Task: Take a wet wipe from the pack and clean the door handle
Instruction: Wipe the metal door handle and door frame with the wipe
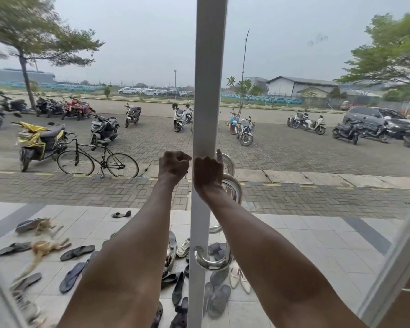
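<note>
A chrome door handle [231,183] runs down the white door frame [208,91], from an upper bend to a lower curved end [210,262]. My right hand [207,175] is at the handle's upper part. Its fingers are curled around the handle and the index finger points up along the bar. My left hand [174,165] is held up just left of the frame in a closed fist, apart from the handle. No wet wipe and no pack shows in either hand or elsewhere in view.
The glass door panes fill the view on both sides of the frame. Outside, several shoes and sandals [77,252] lie on the tiled porch and two cats [47,248] lie at the left. Beyond are a bicycle [97,159] and parked motorbikes.
</note>
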The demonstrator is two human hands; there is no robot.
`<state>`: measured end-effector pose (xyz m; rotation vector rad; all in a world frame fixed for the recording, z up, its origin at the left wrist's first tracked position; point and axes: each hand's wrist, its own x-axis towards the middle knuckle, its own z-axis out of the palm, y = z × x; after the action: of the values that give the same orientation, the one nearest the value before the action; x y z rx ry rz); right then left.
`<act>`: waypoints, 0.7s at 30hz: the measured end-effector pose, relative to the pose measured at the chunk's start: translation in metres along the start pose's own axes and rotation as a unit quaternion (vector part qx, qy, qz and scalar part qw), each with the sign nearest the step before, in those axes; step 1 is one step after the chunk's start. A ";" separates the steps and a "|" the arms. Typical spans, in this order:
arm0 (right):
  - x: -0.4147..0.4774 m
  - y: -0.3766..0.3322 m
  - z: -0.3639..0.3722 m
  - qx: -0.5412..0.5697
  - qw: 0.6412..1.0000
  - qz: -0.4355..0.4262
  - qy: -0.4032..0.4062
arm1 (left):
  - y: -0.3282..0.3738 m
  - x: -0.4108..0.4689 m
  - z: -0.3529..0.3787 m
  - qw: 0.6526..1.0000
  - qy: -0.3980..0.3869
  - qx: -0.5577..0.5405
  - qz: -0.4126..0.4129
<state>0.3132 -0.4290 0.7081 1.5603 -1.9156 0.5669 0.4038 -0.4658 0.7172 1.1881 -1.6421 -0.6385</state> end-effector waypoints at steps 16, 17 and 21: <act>0.022 0.018 -0.014 0.263 0.912 0.282 -0.142 | -0.001 0.004 0.001 0.999 -0.019 0.007 0.044; 0.022 0.016 -0.014 0.249 0.921 0.270 -0.132 | -0.001 0.005 0.003 0.998 -0.028 0.004 0.058; 0.013 0.005 -0.007 0.161 0.970 0.170 -0.058 | -0.002 0.009 0.010 0.996 -0.046 -0.009 0.079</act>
<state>0.3080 -0.4329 0.7222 1.4861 -2.2910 0.9951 0.3951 -0.4763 0.7153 1.0179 -1.7848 -0.6141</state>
